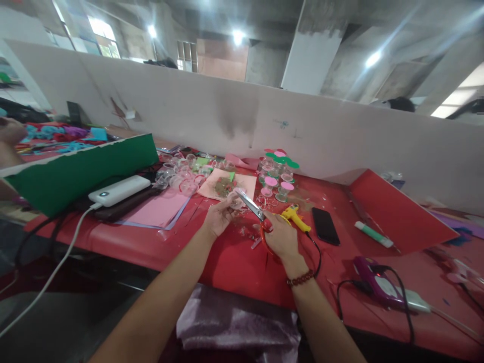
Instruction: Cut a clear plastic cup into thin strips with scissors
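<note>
My left hand (220, 214) pinches a small clear plastic cup (237, 200) above the red table (234, 257). My right hand (280, 237) grips red-handled scissors (252, 206), whose metal blades reach up-left to the cup's rim. A bead bracelet circles my right wrist. Small clear scraps lie on the table below both hands.
A yellow glue gun (296, 218), black phone (325, 226), glue stick (373, 234) and purple tool (372, 282) lie to the right. Several clear cups (179, 174), cups with pink and green lids (279, 174), pink paper (159, 209), a white power bank (119, 190) and green sheet (75, 171) sit left and behind. Another person's hand (9, 133) is far left.
</note>
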The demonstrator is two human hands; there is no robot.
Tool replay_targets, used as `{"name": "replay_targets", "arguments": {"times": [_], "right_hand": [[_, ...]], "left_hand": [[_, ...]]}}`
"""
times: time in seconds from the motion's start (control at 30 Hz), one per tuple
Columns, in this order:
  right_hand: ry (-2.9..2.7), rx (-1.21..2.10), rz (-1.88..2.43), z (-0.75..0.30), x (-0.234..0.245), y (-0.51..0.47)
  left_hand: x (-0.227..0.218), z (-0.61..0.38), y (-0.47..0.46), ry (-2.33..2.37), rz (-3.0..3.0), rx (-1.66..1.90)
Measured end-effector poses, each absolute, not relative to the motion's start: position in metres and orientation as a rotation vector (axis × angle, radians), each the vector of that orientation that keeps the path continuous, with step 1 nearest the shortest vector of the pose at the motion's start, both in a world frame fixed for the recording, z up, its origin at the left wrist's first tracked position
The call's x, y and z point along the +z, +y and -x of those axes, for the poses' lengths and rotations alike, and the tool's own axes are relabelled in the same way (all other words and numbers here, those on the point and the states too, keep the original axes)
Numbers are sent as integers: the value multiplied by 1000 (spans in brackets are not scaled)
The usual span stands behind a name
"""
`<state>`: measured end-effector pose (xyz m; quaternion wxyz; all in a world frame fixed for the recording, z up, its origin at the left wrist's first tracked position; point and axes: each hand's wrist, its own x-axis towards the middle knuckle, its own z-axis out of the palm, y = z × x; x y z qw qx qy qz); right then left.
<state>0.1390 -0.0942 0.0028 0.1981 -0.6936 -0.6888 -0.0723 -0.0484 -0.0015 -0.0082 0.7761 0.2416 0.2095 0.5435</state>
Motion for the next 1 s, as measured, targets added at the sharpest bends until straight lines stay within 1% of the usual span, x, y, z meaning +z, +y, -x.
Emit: {"name": "replay_targets", "arguments": {"times": [0.5, 1.0], "right_hand": [[-1944, -228, 1955, -139, -3, -92], [-1948, -226, 1990, -136, 3, -96]], "left_hand": [[-8, 48, -3, 484, -535, 1192], [-7, 50, -2, 458, -500, 1165]]}}
